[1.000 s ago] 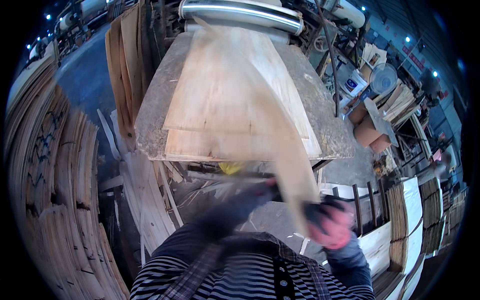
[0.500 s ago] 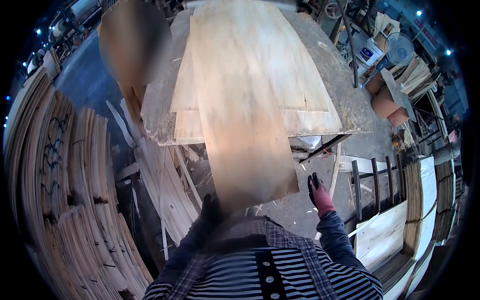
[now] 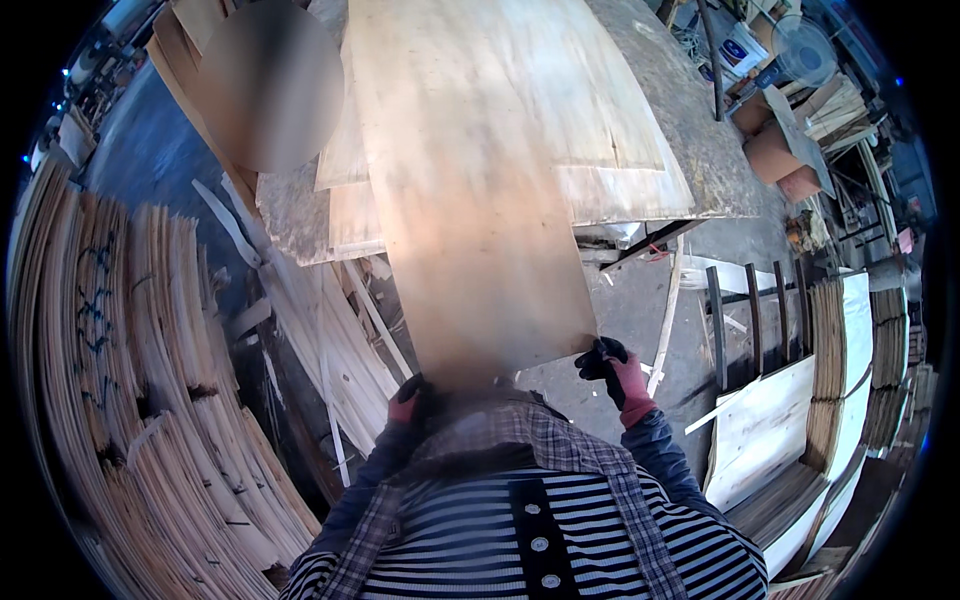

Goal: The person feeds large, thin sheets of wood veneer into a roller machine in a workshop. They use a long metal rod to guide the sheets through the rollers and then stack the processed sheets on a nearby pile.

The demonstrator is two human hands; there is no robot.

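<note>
A long, pale wood veneer sheet (image 3: 490,270) stretches from the worktable toward my body, its near end hanging past the table's edge. My left hand (image 3: 412,398), in a dark and red glove, is closed at the sheet's near left corner; its fingers are partly hidden and blurred. At the near right corner, my right hand (image 3: 612,375) in a matching glove has its fingers bent around the sheet's edge. More veneer sheets (image 3: 625,192) lie beneath the long one on the table.
The worktable (image 3: 715,190) has a rough grey top. Tall veneer stacks (image 3: 165,330) stand on the left, with loose strips (image 3: 310,340) beside them. To the right are upright metal bars (image 3: 752,315), bundled sheets (image 3: 827,375) and a cardboard box (image 3: 775,150). A blurred round patch covers the upper left.
My right hand has moved left and closed on the sheet's near right corner. The left hand stays at the other corner. The whole view has shifted slightly.
</note>
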